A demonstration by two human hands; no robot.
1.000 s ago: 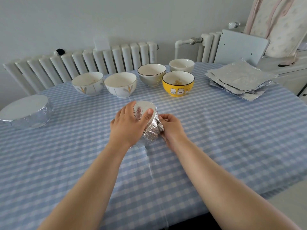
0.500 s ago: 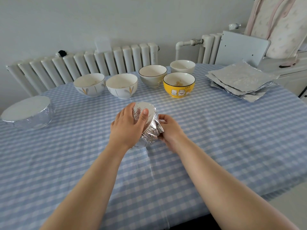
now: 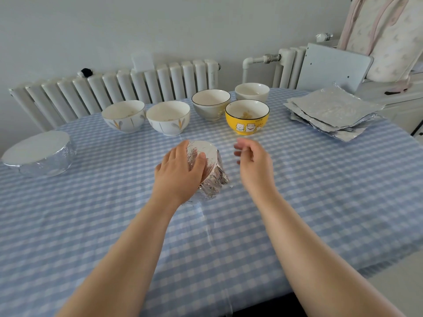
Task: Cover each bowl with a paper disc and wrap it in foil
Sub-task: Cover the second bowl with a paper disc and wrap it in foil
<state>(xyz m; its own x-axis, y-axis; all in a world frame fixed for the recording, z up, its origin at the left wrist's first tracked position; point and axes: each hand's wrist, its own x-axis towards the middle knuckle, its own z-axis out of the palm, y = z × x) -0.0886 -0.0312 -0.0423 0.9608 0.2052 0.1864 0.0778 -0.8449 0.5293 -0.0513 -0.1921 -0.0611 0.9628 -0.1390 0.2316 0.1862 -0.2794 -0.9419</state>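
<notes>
Head cam looks down at the left hand cupped over the near side of a small crinkly foil-wrapped bowl, fingers curled round it and holding it tipped so its paper-covered top faces away and up. The right hand hangs just beside it, not touching anything, fingers loosely bent and a bit blurry. That bowl sits mid-table and looks pretty much done to me. Off to the far left there's a bigger, flat-topped foil-wrapped bowl that's finished too. So two down, I'd say, and five to go: two white bowls with leaf patterns, a grey bowl with a dark rim, a small plain white bowl and a yellow bowl with cartoon cats, all open in a loose row at the back, some with bits of food inside. A stack of square silver foil sheets waits at the far right; I can't spot spare paper discs anywhere. Everything's on a blue-and-white checked tablecloth, with white radiators along a plain pale wall and a grey panel leaning in the corner.
</notes>
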